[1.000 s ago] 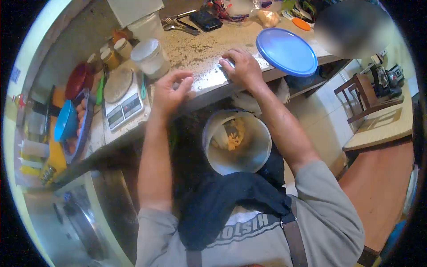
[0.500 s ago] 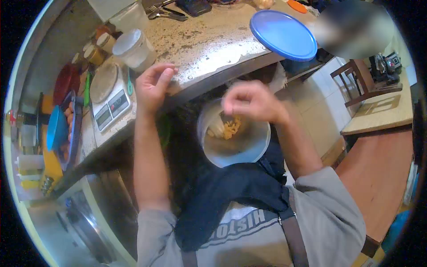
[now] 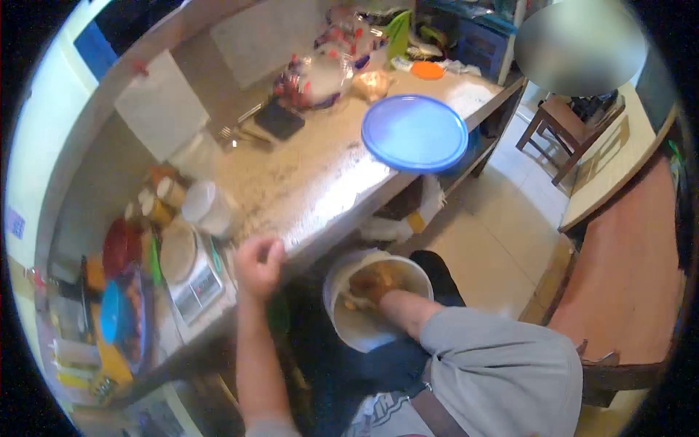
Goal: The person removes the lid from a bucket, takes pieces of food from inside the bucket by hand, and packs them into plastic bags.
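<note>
My right hand (image 3: 373, 282) reaches down inside a whitish plastic bucket (image 3: 346, 328) at my lap. Yellow-orange pieces (image 3: 389, 275) show around it, though blur and shadow hide my fingers and anything in them. Beside the counter's front edge, my left hand (image 3: 260, 266) is raised, its fingers loosely bent and the thumb apart, with nothing seen in it. A round blue lid (image 3: 415, 132) lies at the counter edge beyond the bucket.
Left of my left hand, a kitchen scale (image 3: 195, 295) carries a round disc, beside a white tub (image 3: 209, 207). Bowls and jars line the wall. Farther back are cutlery and an orange lid (image 3: 427, 70). A wooden bench (image 3: 619, 269) and a chair (image 3: 564, 127) stand at right; a blurred person is beyond.
My right hand has gone from above the bucket down into it. My view has tilted up and shifted, showing more of the counter. The left hand remains near the counter edge.
</note>
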A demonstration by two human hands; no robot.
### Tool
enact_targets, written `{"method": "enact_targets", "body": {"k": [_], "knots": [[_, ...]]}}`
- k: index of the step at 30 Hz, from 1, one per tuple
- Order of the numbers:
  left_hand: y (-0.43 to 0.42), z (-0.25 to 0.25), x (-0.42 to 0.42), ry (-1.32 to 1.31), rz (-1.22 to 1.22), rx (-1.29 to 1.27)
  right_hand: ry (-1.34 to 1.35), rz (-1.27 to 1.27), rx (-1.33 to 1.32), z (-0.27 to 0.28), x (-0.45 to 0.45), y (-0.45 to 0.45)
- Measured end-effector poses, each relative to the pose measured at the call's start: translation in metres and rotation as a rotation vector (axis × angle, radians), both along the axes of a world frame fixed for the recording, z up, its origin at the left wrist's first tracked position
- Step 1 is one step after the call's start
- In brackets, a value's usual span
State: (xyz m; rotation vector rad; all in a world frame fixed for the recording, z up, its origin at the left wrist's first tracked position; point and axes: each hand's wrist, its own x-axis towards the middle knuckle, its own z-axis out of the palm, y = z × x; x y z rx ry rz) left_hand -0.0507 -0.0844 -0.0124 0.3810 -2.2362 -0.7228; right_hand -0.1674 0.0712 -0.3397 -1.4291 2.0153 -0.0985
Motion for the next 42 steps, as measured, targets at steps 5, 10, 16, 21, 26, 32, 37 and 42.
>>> {"method": "enact_targets", "body": {"k": [5,10,16,21,26,32,37,42], "knots": [[0.001,-0.003,-0.002,-0.029,-0.03,0.169,-0.05,-0.037,-0.029,0.008,-0.006,0.0],[-0.001,-0.011,-0.001,0.0,0.045,0.141,-0.105,-0.1,-0.119,0.023,-0.01,0.011],[-0.006,-0.019,0.006,0.073,-0.067,0.272,-0.235,-0.228,-0.359,0.085,-0.024,0.042],[0.026,-0.011,0.007,0.229,-0.092,-0.139,-0.432,-0.242,-0.681,0.185,-0.034,0.108],[0.125,-0.008,0.017,-0.067,-0.298,0.28,-0.914,-0.499,-0.7,0.228,-0.052,0.146],[0.18,-0.05,0.025,-0.033,-0.42,0.887,-1.132,-0.604,-0.677,0.238,-0.056,0.131],[0.172,-0.069,0.033,0.093,-0.189,0.947,-0.964,-0.47,-0.664,0.228,-0.045,0.116],[0.175,-0.066,0.036,0.175,-0.236,0.918,-0.953,-0.448,-0.611,0.216,-0.041,0.116]]}}
